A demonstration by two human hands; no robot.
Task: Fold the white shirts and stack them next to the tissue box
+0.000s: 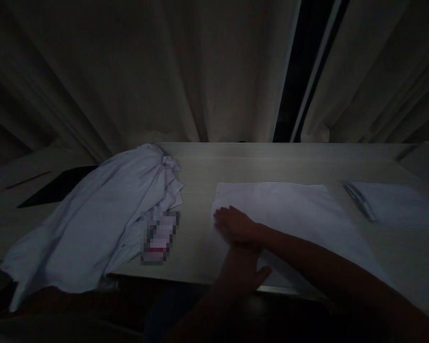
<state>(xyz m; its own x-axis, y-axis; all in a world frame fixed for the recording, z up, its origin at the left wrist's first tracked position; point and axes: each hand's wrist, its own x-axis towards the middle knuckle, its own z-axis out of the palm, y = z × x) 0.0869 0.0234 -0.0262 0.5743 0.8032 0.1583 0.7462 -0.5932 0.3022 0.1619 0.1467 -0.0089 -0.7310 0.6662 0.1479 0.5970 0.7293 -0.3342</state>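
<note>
A flat white cloth (289, 202) is lying on the counter (196, 190). Over the cloth's left side, the right hand (238, 226) is crossing above the left hand (240, 267), its fingers extending loosely. The right hand is hiding the left fingers, so their state cannot be told. Rumpled white fabric (103, 214) is spreading left of the cloth; a folded bundle (400, 202) is resting right of it.

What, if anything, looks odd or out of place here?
The heaped white cloth at left stands out: it lies rumpled and hangs over the front edge of the table, while the spread cloth and the folded cloth look tidy.
</note>
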